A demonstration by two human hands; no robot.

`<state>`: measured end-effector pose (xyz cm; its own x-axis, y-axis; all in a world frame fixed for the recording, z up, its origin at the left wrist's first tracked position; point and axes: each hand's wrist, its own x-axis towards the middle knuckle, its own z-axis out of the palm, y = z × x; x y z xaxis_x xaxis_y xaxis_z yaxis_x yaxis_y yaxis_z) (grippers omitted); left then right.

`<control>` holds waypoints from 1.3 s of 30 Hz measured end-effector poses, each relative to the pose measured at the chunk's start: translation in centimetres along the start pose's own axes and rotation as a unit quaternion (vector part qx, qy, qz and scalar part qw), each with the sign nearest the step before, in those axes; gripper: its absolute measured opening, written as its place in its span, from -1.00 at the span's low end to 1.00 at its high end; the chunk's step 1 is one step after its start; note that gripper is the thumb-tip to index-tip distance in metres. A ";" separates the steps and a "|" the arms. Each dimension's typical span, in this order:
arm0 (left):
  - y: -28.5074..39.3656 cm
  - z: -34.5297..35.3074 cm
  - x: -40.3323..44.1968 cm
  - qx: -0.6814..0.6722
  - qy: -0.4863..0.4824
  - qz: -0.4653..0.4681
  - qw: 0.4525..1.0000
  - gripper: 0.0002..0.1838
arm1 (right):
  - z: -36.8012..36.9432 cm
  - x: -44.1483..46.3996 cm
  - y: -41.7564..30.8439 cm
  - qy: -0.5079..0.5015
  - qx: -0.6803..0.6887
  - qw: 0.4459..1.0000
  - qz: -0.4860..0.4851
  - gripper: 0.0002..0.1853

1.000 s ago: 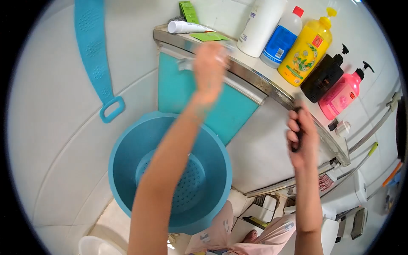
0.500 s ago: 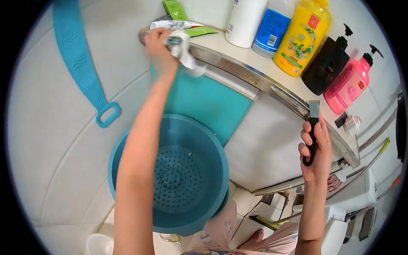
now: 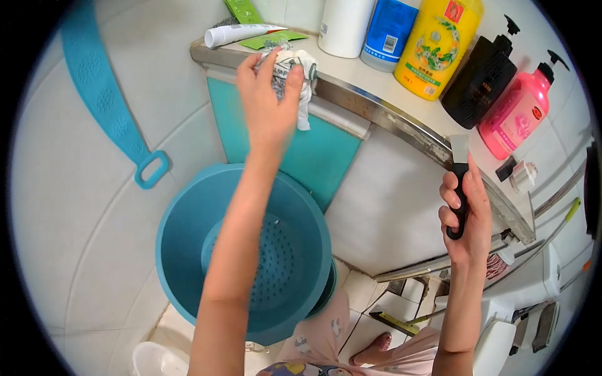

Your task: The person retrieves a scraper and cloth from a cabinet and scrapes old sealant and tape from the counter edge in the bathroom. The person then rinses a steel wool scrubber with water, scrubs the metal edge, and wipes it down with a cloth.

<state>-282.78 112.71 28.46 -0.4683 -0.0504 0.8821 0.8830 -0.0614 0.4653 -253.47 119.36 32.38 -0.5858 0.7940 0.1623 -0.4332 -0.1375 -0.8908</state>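
My left hand (image 3: 268, 109) is closed around a crumpled white printed cloth (image 3: 304, 62). It is at the metal front edge of the shelf (image 3: 376, 103), and a loose end of the cloth hangs below that edge. In my right hand (image 3: 473, 219), a small scraper (image 3: 461, 194) with a black handle and a flat metal blade points upward. Its blade is close to the right part of the shelf edge, where worn patches show. Whether the blade touches the edge I cannot tell. Behind my left hand lie a white tube (image 3: 235, 34) and green packets (image 3: 273, 40).
On the shelf stand a white bottle (image 3: 343, 28), a blue-labelled bottle (image 3: 387, 34), a yellow bottle (image 3: 437, 50), a black pump bottle (image 3: 480, 81) and a pink one (image 3: 515, 116). Below sits a large blue basin (image 3: 164, 250). A blue strap (image 3: 106, 94) hangs at left.
My left hand has moved right along the shelf edge with the cloth, and its fingers have shifted on it. My right hand still holds the scraper near the edge. The view has shifted slightly.
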 end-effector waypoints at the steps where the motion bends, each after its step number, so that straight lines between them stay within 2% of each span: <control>1: 0.5 0.6 -0.6 -0.006 0.010 0.003 1.000 -0.62 | 0.0 -0.1 0.1 0.003 0.003 1.000 0.001 -0.49; 3: 3.3 2.7 -3.0 -0.086 0.051 -0.041 0.994 -0.63 | 0.1 0.0 0.2 -0.004 0.011 1.000 -0.002 -0.49; 5: 6.3 4.3 -5.6 -0.086 0.021 -0.003 0.996 -0.60 | 0.1 0.0 0.3 -0.001 -0.003 1.000 -0.018 -0.49; 7: 9.2 5.2 -8.0 -0.131 -0.070 0.089 0.985 -0.56 | 0.3 -0.2 0.6 0.005 -0.036 0.999 -0.041 -0.49; 10: 7.4 5.0 -7.2 -0.125 -0.079 0.192 0.970 -0.52 | 0.7 -0.4 0.9 0.023 -0.055 0.997 -0.056 -0.50; 13: 2.5 3.2 -4.0 -0.045 -0.005 0.107 0.993 -0.59 | 0.4 -0.3 0.5 0.023 -0.041 0.998 -0.045 -0.49; 15: -1.7 2.6 -1.9 -0.044 0.097 0.029 0.994 -0.66 | 0.4 -0.3 0.4 0.018 -0.047 0.998 -0.043 -0.49; 18: -9.1 0.2 2.9 0.052 0.176 -0.022 0.983 -0.70 | 0.3 -0.4 0.2 0.013 -0.049 0.998 -0.045 -0.49; 19: -9.4 -0.3 3.8 0.066 0.187 -0.025 0.980 -0.71 | 0.3 -0.3 0.2 0.013 -0.047 0.998 -0.045 -0.49; 22: -7.3 0.1 3.2 0.101 0.160 -0.090 0.978 -0.70 | 0.5 -0.9 0.5 0.029 -0.041 0.998 -0.034 -0.50; 23: -5.4 1.4 1.4 0.034 0.177 -0.067 0.981 -0.69 | 0.8 -1.0 0.6 0.030 -0.037 0.998 -0.032 -0.50; 24: -3.1 2.1 -0.7 0.026 0.161 -0.007 0.987 -0.67 | 1.1 -1.0 0.8 0.028 -0.040 0.999 -0.020 -0.51; 25: -0.2 2.4 -2.5 -0.045 0.127 0.017 0.991 -0.66 | 1.4 -1.2 1.2 0.025 -0.044 0.999 -0.009 -0.52; 27: 4.6 1.7 -4.4 -0.127 -0.036 -0.015 0.991 -0.66 | 1.3 -1.3 1.6 -0.008 -0.058 0.998 0.001 -0.57; 28: 4.7 1.4 -4.1 -0.142 -0.043 -0.009 0.989 -0.66 | 1.4 -1.0 2.0 -0.020 -0.220 0.965 -0.140 -0.58; 29: 4.7 1.2 -3.7 -0.158 -0.049 -0.002 0.986 -0.66 | 1.4 -0.6 2.5 -0.031 -0.372 0.886 -0.276 -0.58; 30: 4.7 0.9 -3.2 -0.174 -0.055 0.004 0.983 -0.66 | 2.4 -0.6 2.0 -0.045 -0.487 0.793 -0.364 -0.58; 31: 4.0 0.6 -1.6 -0.169 0.004 0.026 0.985 -0.69 | 3.4 -0.7 1.5 -0.034 -0.577 0.678 -0.454 -0.58; 33: 1.2 -1.5 2.9 0.008 0.073 0.086 0.994 -0.70 | 5.3 0.0 0.6 -0.033 -0.596 0.685 -0.418 -0.57; 34: -1.2 -2.7 5.5 0.047 0.087 0.120 0.988 -0.72 | 5.8 1.0 0.2 -0.031 -0.605 0.688 -0.400 -0.56; 35: -2.1 -3.8 8.3 -0.072 0.098 0.047 0.991 -0.77 | 6.3 2.8 0.0 -0.037 -0.563 0.694 -0.447 -0.59; 36: -5.9 -4.7 11.8 0.044 0.106 0.017 0.993 -0.75 | 6.4 4.5 0.1 -0.029 -0.541 0.722 -0.431 -0.60; 38: -8.7 -6.8 16.3 0.182 0.061 0.022 0.981 -0.66 | 6.3 6.5 0.5 -0.010 -0.494 0.777 -0.390 -0.62; 39: -10.5 -7.0 18.3 0.230 -0.003 0.073 0.970 -0.65 | 6.4 6.8 0.5 0.002 -0.469 0.804 -0.366 -0.63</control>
<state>-300.78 105.48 39.19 -0.3376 -0.0193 0.9411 0.8609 0.3979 0.3170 -262.08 120.87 35.78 -0.4058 0.4616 0.7888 0.0470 0.8725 -0.4864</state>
